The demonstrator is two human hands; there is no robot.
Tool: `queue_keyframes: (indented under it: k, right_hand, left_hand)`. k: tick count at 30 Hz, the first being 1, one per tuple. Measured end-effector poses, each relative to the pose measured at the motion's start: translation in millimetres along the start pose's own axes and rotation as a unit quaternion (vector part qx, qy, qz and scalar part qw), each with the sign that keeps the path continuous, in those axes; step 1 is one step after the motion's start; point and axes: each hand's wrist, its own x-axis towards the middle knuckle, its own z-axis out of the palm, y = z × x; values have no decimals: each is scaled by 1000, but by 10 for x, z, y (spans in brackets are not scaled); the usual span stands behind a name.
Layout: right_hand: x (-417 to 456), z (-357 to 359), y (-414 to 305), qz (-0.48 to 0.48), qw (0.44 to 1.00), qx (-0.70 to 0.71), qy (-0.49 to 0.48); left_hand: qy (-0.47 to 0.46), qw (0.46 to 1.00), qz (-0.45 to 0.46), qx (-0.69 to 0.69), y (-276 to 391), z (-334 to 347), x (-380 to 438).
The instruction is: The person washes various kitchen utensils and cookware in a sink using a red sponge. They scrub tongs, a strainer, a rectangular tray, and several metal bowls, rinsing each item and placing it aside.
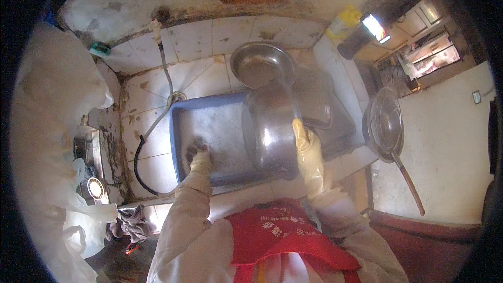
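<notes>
My left hand (201, 161), in a pale glove, reaches into a blue rectangular tub (175, 137) of cloudy water; its fingers are blurred against a dark patch, perhaps a scouring pad, so their grip is unclear. My right hand (305, 139), in a yellowish rubber glove, grips the rim of a large metal basin or pot (271, 141) tilted over the tub's right part. Behind it, a round metal bowl (257, 67) rests against the tiles. Dark flat trays (338, 122) lie right of the pot, partly hidden by it.
A tap (156, 31) with a grey hose (159, 116) stands at the back left of the tiled sink, near a drain (178, 97). Strainers (387, 122) with a wooden handle lie to the right. A yellow jug (344, 21) and a lit phone (376, 28) stand at the back right.
</notes>
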Motion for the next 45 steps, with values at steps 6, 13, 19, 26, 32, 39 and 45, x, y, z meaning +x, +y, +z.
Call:
queue_keyframes:
  k: [6,13,19,26,32,39,45]
  right_hand:
    - [260,2,275,54,986,-152,-41]
    - [198,366,43,-47,964,-254,-58]
    - [174,288,-85,-119,953,-248,-125]
    - [360,29,-286,10,981,179,-71]
    - [568,307,-532,145,902,380,145]
    - [810,827,-259,34,949,233,210]
    - [645,816,171,-76,990,-61,98]
  left_hand:
    - [-285,904,-106,-300,822,-961,-152]
    - [203,890,150,-381,1873,-2430,-520]
    - [166,899,233,-331,1868,-2464,452]
    - [19,679,72,-730,742,-1621,1208]
    - [123,692,2,-712,1328,-1302,203]
    - [411,803,211,-377,2448,-1978,-554]
    - [344,840,310,-284,2636,-2631,109]
